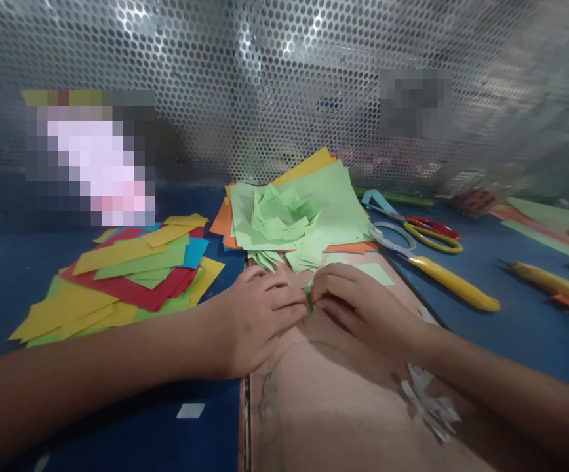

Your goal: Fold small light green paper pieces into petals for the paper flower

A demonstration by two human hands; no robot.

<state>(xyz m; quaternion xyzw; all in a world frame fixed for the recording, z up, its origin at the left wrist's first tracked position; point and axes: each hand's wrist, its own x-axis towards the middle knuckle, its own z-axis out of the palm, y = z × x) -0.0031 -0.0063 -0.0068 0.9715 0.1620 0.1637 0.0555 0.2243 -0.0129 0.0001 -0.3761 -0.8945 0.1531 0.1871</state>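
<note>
Between my two hands is a small piece of green paper (310,303), mostly hidden by the fingers. My left hand (259,314) lies over the wooden board, its fingertips closed against the paper's left side. From the right, my right hand (358,298) pinches the same piece between thumb and fingers. Just beyond the hands are folded green paper pieces (307,254) in small bunches. Behind them a ring of folded green paper (284,213), with points standing up, rests on a stack of green sheets (336,190).
Coloured paper strips (132,269) are piled at left. Scissors (432,229) and a yellow-handled tool (456,282) lie at right, near a yellow pointed tool (550,282). White paper scraps (432,400) lie by my right forearm. A perforated metal sheet (274,85) stands behind.
</note>
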